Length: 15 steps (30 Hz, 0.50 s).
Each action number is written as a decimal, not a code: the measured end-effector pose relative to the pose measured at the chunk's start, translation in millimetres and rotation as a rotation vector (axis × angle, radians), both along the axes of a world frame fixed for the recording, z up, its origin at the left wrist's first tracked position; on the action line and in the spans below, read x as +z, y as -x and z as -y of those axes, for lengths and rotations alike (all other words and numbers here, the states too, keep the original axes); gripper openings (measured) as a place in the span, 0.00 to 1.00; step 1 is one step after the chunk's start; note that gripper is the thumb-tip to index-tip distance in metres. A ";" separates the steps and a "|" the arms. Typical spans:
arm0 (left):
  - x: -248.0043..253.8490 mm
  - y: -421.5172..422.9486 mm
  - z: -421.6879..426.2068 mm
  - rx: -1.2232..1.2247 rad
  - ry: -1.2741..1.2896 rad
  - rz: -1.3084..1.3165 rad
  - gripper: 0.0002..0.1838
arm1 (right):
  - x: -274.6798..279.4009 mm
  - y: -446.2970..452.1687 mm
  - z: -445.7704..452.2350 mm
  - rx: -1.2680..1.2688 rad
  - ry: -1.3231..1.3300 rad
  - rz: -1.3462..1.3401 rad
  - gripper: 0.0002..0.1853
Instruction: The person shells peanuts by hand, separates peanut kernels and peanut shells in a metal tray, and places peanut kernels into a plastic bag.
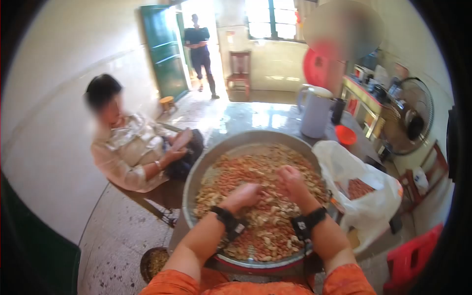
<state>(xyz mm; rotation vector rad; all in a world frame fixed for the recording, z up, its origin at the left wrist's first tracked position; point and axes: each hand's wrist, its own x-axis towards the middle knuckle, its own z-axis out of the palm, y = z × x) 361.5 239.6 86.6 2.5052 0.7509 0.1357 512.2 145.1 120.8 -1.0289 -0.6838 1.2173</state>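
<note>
A large round metal tray [191, 184] in front of me holds a spread of peanuts [231, 169], reddish kernels mixed with pale shells. My left hand [247, 194] is low over the middle of the peanuts, its fingers curled together. To its right and slightly farther off, my right hand [291, 182] is closed in a pinch just above them. Whatever is between the fingers of either hand is too small or hidden to make out. Against the tray's right side stands an open white plastic bag [376, 209] with reddish peanut kernels [360, 189] inside.
Behind the tray on the table [250, 115] are a pale jug [315, 113], a dark cup [338, 111] and an orange bowl [345, 134]. A person [132, 152] sits at the left; another [199, 46] stands by the doorway. A basket [153, 260] of shells is on the floor. A fan [410, 115] stands right.
</note>
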 end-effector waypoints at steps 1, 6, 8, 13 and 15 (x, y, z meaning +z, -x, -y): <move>3.0 -0.4 2.0 0.013 -0.028 -0.001 0.10 | -3.3 -0.9 -1.0 -0.007 0.009 0.001 0.06; -5.3 0.8 -3.4 -0.022 -0.024 0.025 0.11 | -24.2 -16.2 -4.9 0.028 -0.025 -0.112 0.08; -4.3 -2.4 -4.8 -0.034 -0.060 0.002 0.11 | -26.7 -22.8 -5.9 0.060 -0.021 -0.291 0.08; -2.1 -0.5 -2.1 -0.040 -0.050 -0.043 0.11 | -26.7 -33.6 -6.2 -0.014 0.020 -0.355 0.06; -1.5 2.8 -1.4 -0.058 0.004 -0.013 0.12 | -23.3 -32.1 -5.7 -0.051 0.047 -0.333 0.06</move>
